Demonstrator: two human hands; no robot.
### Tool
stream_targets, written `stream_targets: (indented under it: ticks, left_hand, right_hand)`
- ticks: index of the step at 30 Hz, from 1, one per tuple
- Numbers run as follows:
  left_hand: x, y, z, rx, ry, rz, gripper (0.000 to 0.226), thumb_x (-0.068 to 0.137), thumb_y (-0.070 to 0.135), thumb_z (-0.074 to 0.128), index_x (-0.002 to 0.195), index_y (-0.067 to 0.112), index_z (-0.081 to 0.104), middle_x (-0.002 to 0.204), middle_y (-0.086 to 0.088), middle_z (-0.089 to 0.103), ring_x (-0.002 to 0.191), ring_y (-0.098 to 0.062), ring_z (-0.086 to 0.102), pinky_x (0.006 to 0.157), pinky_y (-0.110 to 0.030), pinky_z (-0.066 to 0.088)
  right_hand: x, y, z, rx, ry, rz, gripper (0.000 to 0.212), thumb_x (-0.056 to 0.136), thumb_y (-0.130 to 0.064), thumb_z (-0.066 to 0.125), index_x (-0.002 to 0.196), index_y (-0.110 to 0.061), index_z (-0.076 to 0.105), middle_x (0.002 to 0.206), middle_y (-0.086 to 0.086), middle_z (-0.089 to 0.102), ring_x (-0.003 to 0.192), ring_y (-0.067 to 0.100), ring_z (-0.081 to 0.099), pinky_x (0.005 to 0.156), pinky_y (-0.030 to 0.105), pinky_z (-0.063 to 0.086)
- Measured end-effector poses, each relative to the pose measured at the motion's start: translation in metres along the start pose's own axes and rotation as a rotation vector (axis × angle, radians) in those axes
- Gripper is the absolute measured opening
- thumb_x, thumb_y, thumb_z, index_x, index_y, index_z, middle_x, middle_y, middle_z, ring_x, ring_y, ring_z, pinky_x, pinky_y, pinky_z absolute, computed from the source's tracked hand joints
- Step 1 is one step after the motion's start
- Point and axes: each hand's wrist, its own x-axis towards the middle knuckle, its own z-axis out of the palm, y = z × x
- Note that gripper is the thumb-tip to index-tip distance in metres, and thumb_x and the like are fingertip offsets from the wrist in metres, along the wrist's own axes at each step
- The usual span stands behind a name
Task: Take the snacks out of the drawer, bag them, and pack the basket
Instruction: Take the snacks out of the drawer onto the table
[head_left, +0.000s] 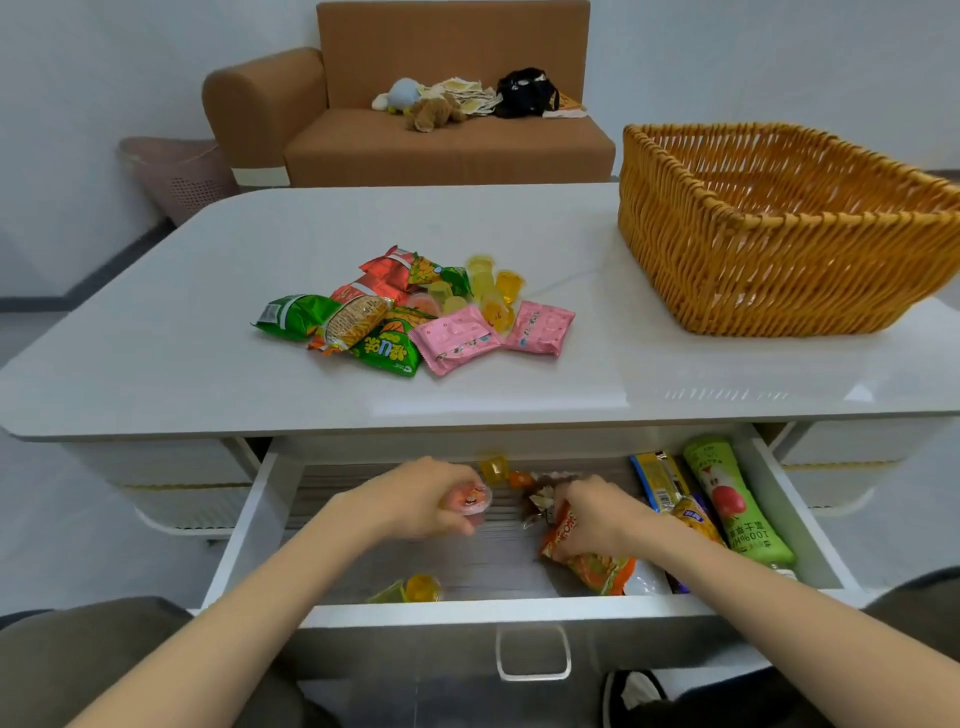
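Note:
The white drawer (249, 525) stands pulled out under the table. My left hand (415, 499) reaches into it and grips a small pink jelly cup (470, 500). My right hand (597, 512) holds an orange snack packet (597, 569) inside the drawer, with a brown crinkly wrapper (540, 499) just by its fingers. Two yellow jelly cups (410, 590) lie at the drawer's front, and another yellow cup (492, 467) at the back. A green pouch (732, 504) and a blue-yellow bar (660, 480) lie at the drawer's right. A heap of snacks (415, 312) lies on the table. The wicker basket (753, 260) has nothing visible in it.
The white table (156, 338) spans the view above the drawer. Behind it a brown sofa (441, 145) carries plush toys and a black bag. A pink bin (176, 176) stands at the far left. My knees and a shoe show below the drawer.

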Motion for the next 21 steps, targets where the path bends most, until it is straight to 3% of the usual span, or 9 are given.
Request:
stream_targets:
  ticks: [3,7,9,12,13,15,17,19,21]
  left_hand:
    - [-0.021,0.008,-0.03,-0.147,0.055,0.032,0.046,0.082,0.038,0.072,0.125,0.031,0.056,0.114,0.013,0.061,0.096,-0.002,0.059,0.084,-0.021,0.049]
    - [-0.042,0.0,-0.069,-0.298,0.251,0.004,0.043,0.081,0.035,0.074,0.121,0.033,0.058,0.1,0.013,0.06,0.065,0.009,0.059,0.057,-0.01,0.045]
    - [-0.046,-0.009,-0.083,-0.372,0.348,-0.017,0.038,0.083,0.029,0.073,0.117,0.033,0.058,0.097,0.011,0.059,0.065,0.004,0.061,0.054,-0.011,0.045]
    - [-0.041,-0.026,-0.091,-0.304,0.476,-0.069,0.043,0.084,0.033,0.072,0.125,0.029,0.058,0.106,0.008,0.061,0.076,-0.006,0.061,0.056,-0.011,0.042]
    - [-0.037,-0.029,-0.092,-0.286,0.501,-0.08,0.045,0.084,0.033,0.071,0.127,0.027,0.058,0.109,0.006,0.062,0.071,-0.003,0.059,0.053,-0.009,0.041]
    - [-0.027,-0.031,-0.091,-0.263,0.538,-0.089,0.042,0.086,0.031,0.07,0.125,0.024,0.058,0.109,0.003,0.064,0.067,0.002,0.058,0.054,-0.009,0.043]
    - [-0.016,-0.033,-0.088,-0.157,0.6,-0.09,0.043,0.087,0.032,0.068,0.128,0.027,0.056,0.111,0.0,0.065,0.085,-0.009,0.064,0.069,-0.021,0.048]
    - [-0.007,-0.034,-0.083,0.016,0.658,-0.116,0.048,0.09,0.035,0.064,0.135,0.03,0.05,0.113,-0.002,0.061,0.102,-0.02,0.059,0.078,-0.031,0.046]
    - [-0.002,-0.034,-0.075,0.122,0.673,-0.138,0.052,0.092,0.034,0.061,0.141,0.03,0.044,0.116,-0.001,0.058,0.107,-0.021,0.055,0.075,-0.03,0.043]
  right_hand:
    - [-0.008,-0.015,-0.023,0.011,0.0,-0.1,0.047,0.069,-0.051,0.075,0.107,-0.027,0.062,0.108,-0.004,0.062,0.093,0.013,0.058,0.079,0.029,0.053]
    - [-0.028,-0.049,-0.071,0.165,0.076,-0.224,0.047,0.065,-0.055,0.078,0.102,-0.031,0.061,0.098,-0.01,0.063,0.088,0.007,0.059,0.079,0.029,0.053]
    - [-0.032,-0.061,-0.091,0.266,0.174,-0.241,0.044,0.066,-0.053,0.079,0.1,-0.032,0.062,0.095,-0.012,0.062,0.087,0.005,0.059,0.074,0.022,0.05]
    - [-0.017,-0.071,-0.114,0.429,0.415,-0.174,0.039,0.076,-0.047,0.075,0.105,-0.025,0.061,0.09,-0.015,0.056,0.084,0.004,0.054,0.065,0.015,0.042]
    - [-0.005,-0.071,-0.116,0.515,0.482,-0.131,0.037,0.081,-0.044,0.072,0.108,-0.021,0.058,0.093,-0.013,0.055,0.087,0.006,0.053,0.067,0.019,0.042]
    - [0.021,-0.072,-0.115,0.745,0.552,-0.017,0.035,0.089,-0.035,0.065,0.116,-0.018,0.051,0.112,0.0,0.053,0.1,0.015,0.054,0.084,0.027,0.045]
    - [0.041,-0.073,-0.11,0.931,0.555,0.099,0.046,0.089,-0.033,0.062,0.127,-0.02,0.041,0.133,0.012,0.041,0.117,0.029,0.051,0.101,0.042,0.044]
    - [0.051,-0.074,-0.103,0.849,0.568,0.137,0.06,0.087,-0.033,0.062,0.138,-0.023,0.031,0.145,0.015,0.027,0.133,0.038,0.036,0.11,0.051,0.034]
    - [0.046,-0.077,-0.098,0.554,0.614,0.12,0.064,0.091,-0.028,0.059,0.144,-0.019,0.025,0.155,0.015,0.008,0.143,0.039,0.009,0.114,0.047,0.02]
